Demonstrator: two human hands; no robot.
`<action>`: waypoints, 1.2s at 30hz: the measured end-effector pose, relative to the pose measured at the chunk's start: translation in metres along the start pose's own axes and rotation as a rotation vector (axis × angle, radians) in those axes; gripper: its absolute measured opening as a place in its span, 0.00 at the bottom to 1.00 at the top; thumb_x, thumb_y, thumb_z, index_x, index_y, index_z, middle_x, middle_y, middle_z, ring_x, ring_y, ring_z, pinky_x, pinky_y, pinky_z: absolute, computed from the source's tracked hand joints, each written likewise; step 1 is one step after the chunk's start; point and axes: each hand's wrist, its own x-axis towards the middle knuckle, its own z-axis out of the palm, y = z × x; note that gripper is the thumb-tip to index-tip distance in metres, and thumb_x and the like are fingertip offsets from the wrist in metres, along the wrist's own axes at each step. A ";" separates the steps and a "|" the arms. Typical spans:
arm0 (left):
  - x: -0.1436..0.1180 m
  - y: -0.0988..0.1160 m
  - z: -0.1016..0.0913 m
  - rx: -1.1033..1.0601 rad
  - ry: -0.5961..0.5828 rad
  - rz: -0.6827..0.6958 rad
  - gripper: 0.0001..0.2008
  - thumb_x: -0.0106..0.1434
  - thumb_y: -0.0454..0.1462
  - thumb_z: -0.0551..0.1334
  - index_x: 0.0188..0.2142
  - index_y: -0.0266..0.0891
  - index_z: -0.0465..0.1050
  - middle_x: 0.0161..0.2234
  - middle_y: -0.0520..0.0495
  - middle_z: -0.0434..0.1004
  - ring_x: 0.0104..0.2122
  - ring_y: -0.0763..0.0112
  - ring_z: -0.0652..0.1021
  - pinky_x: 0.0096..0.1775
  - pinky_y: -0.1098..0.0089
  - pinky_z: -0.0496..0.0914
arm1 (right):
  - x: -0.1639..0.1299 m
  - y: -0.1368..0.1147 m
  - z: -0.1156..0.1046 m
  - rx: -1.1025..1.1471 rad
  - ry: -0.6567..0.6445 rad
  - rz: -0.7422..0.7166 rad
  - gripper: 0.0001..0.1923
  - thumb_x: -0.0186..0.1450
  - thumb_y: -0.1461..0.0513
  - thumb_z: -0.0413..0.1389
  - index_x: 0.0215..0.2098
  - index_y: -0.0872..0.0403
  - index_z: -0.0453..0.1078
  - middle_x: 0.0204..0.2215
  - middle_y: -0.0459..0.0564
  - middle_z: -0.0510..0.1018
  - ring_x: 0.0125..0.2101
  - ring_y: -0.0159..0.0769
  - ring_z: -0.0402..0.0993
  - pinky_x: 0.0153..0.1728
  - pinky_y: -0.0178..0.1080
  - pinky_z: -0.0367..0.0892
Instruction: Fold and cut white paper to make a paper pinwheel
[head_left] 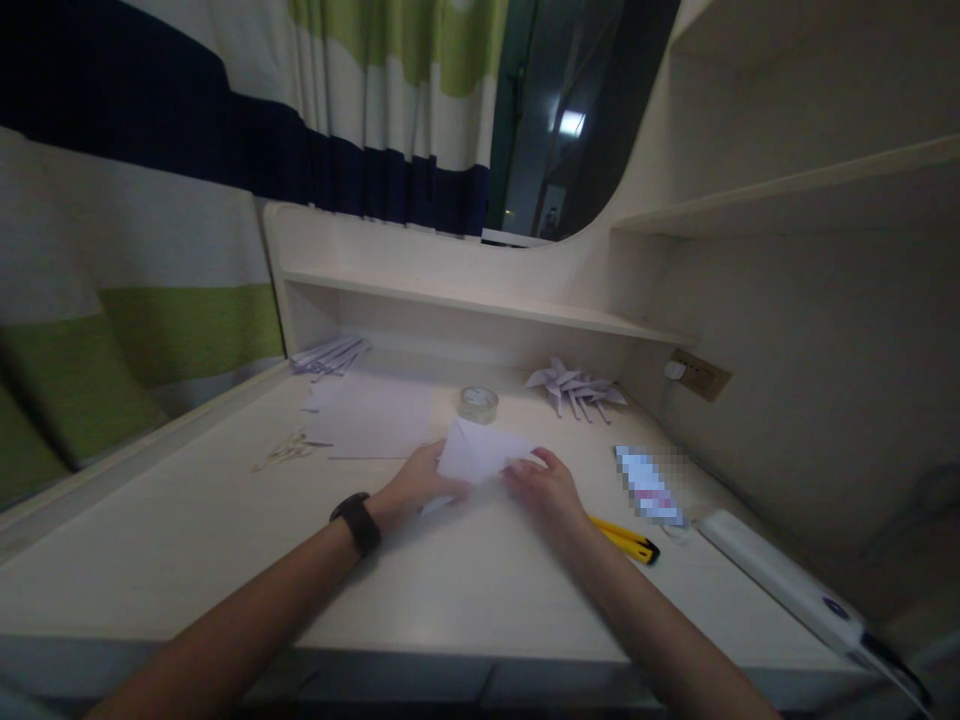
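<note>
On the table [225, 520], my left hand [420, 482] and right hand [546, 490] pinched the folded paper [480, 450]; uneven grip could skew its crease.

So there's this white sheet of paper, folded into a pointed triangle-ish shape [480, 450], sitting mid-desk, a bit toward the far side. Its peak tilts up and points away, and the lower edge rests on the pale desktop. It looks crisp and clean, with a fold line running down from the tip.
</note>
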 end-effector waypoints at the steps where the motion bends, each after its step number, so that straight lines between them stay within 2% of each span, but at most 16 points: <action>1: 0.000 0.000 0.001 -0.007 -0.006 0.001 0.19 0.43 0.32 0.68 0.37 0.31 0.72 0.29 0.46 0.76 0.25 0.70 0.73 0.27 0.71 0.66 | -0.004 0.003 0.006 -0.019 -0.069 0.051 0.27 0.42 0.60 0.70 0.37 0.55 0.65 0.28 0.48 0.80 0.31 0.39 0.78 0.37 0.43 0.73; 3: 0.001 0.000 0.002 -0.033 -0.036 0.011 0.18 0.44 0.34 0.69 0.37 0.31 0.72 0.29 0.46 0.76 0.25 0.70 0.73 0.27 0.71 0.66 | -0.012 0.007 0.017 -0.129 -0.140 0.110 0.21 0.42 0.57 0.70 0.28 0.57 0.67 0.25 0.51 0.79 0.28 0.39 0.77 0.34 0.41 0.72; 7: 0.000 -0.001 0.004 -0.098 -0.097 0.015 0.22 0.44 0.37 0.71 0.39 0.32 0.71 0.32 0.44 0.77 0.27 0.68 0.75 0.28 0.70 0.68 | -0.021 0.008 0.029 -0.344 -0.076 0.116 0.18 0.42 0.55 0.68 0.18 0.59 0.69 0.18 0.51 0.77 0.21 0.37 0.74 0.25 0.37 0.69; 13: -0.001 0.000 0.003 -0.201 -0.063 -0.141 0.26 0.42 0.34 0.71 0.41 0.33 0.67 0.28 0.44 0.77 0.24 0.67 0.76 0.26 0.68 0.70 | -0.016 0.002 0.020 -0.337 0.087 0.043 0.15 0.43 0.55 0.68 0.19 0.58 0.72 0.18 0.52 0.78 0.19 0.35 0.73 0.21 0.34 0.65; 17: -0.002 -0.002 -0.002 -0.268 -0.027 -0.154 0.23 0.43 0.36 0.72 0.38 0.35 0.66 0.27 0.44 0.78 0.26 0.66 0.78 0.30 0.65 0.72 | -0.014 -0.002 0.016 -0.320 0.145 -0.004 0.17 0.44 0.54 0.68 0.20 0.59 0.73 0.19 0.53 0.78 0.19 0.35 0.73 0.21 0.35 0.67; 25: -0.005 0.004 -0.018 -0.357 0.047 -0.179 0.24 0.47 0.38 0.71 0.41 0.35 0.65 0.31 0.42 0.79 0.30 0.66 0.78 0.34 0.66 0.71 | -0.003 -0.006 0.001 -0.173 0.226 -0.106 0.15 0.47 0.55 0.67 0.24 0.59 0.74 0.25 0.54 0.80 0.26 0.34 0.76 0.28 0.34 0.72; 28: -0.004 0.007 -0.019 -0.347 0.083 -0.154 0.23 0.49 0.40 0.70 0.43 0.35 0.67 0.38 0.39 0.78 0.36 0.65 0.78 0.38 0.67 0.70 | -0.003 -0.003 0.000 -0.180 0.184 -0.096 0.16 0.47 0.54 0.67 0.25 0.59 0.74 0.26 0.54 0.80 0.27 0.36 0.77 0.29 0.35 0.72; 31: -0.001 0.008 -0.015 -0.280 -0.020 -0.131 0.26 0.51 0.43 0.68 0.46 0.34 0.68 0.44 0.37 0.76 0.38 0.64 0.77 0.36 0.68 0.69 | -0.010 0.002 0.010 -0.277 0.095 -0.039 0.16 0.47 0.53 0.67 0.23 0.58 0.73 0.23 0.53 0.80 0.24 0.36 0.76 0.25 0.35 0.70; 33: 0.000 0.006 -0.010 -0.219 -0.104 -0.090 0.27 0.49 0.43 0.69 0.46 0.33 0.70 0.40 0.38 0.77 0.34 0.65 0.77 0.33 0.69 0.68 | -0.017 0.005 0.019 -0.361 0.034 -0.013 0.16 0.47 0.53 0.66 0.20 0.58 0.73 0.20 0.51 0.79 0.21 0.35 0.74 0.23 0.34 0.67; 36: 0.001 0.001 -0.004 -0.104 -0.141 -0.002 0.19 0.45 0.41 0.71 0.35 0.31 0.74 0.30 0.44 0.77 0.28 0.67 0.75 0.29 0.71 0.65 | -0.025 0.004 0.028 -0.450 -0.062 0.000 0.15 0.46 0.53 0.66 0.16 0.57 0.72 0.17 0.50 0.78 0.18 0.34 0.72 0.21 0.34 0.66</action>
